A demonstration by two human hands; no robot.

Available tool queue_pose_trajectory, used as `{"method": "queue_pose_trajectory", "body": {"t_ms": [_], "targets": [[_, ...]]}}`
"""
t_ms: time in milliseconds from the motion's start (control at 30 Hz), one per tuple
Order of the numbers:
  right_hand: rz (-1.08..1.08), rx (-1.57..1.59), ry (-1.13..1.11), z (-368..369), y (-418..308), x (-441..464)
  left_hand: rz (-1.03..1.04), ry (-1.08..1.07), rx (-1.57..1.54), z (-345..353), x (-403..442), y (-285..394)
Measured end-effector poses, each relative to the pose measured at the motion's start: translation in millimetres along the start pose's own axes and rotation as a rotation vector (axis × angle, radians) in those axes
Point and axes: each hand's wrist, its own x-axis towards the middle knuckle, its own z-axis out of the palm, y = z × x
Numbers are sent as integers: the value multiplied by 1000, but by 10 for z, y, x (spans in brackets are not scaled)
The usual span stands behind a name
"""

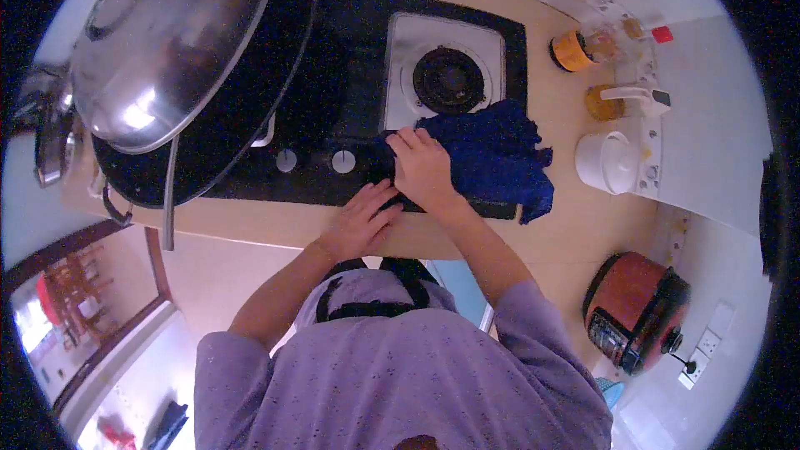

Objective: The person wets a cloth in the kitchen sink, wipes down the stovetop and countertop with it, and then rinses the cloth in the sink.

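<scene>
A dark blue cloth (pixel 492 154) lies bunched over the front right of the black glass gas stove (pixel 358 75). My right hand (pixel 423 171) is closed on the left end of this cloth, pressing it on the stove's surface; the part under the palm is hidden. Lower and to the left, my left hand (pixel 361 221) rests at the stove's front edge with its fingers stretched out, holding nothing. Two round control knobs, the nearer one a silver knob (pixel 343 162), sit left of my hands. Just behind the cloth is the round burner (pixel 448 80).
A large wok (pixel 283 108) with a domed metal lid (pixel 192 42) covers the stove's left side, its handle jutting over the front edge. Along the right wall stand an orange-labelled jar (pixel 572 51), an oil container (pixel 606 103), a white lidded pot (pixel 607 162) and a red cooker (pixel 631 312).
</scene>
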Motion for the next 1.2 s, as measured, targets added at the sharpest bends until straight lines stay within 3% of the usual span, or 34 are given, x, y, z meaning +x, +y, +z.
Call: {"method": "queue_pose_trajectory", "body": {"t_ms": [133,167,267,300,333,400,500,600,767,967,1067,1200], "targets": [[152,-87,41,-275,470,-406,6,-1,4,-60,13,37],[289,-93,-2,-420,596,-517,10,12,1,-54,12,46],[488,-58,201,-570,1128,-829,33,59,10,8,-21,12],[623,96,181,-627,1287,-915,39,78,16,33,-30,8],[856,456,171,-848,1220,-856,33,72,13,32,-35,15],[1113,1274,593,-963,1271,-882,27,59,8,30,-31,13],[1034,1045,721,-1124,1236,-865,52,105,-43,87,-49,-25],[779,675,475,-1093,1289,-788,31,59,-20,92,-57,-49],[914,921,424,-1012,1108,-275,26,49,2,0,-37,0],[891,893,464,-646,1355,54,5,51,-3,27,-25,-8],[738,605,397,-721,1234,70,-18,7,-41,32,-47,-48],[520,86,21,-835,1031,-32,-67,-52,-96,22,-67,-65]]}}
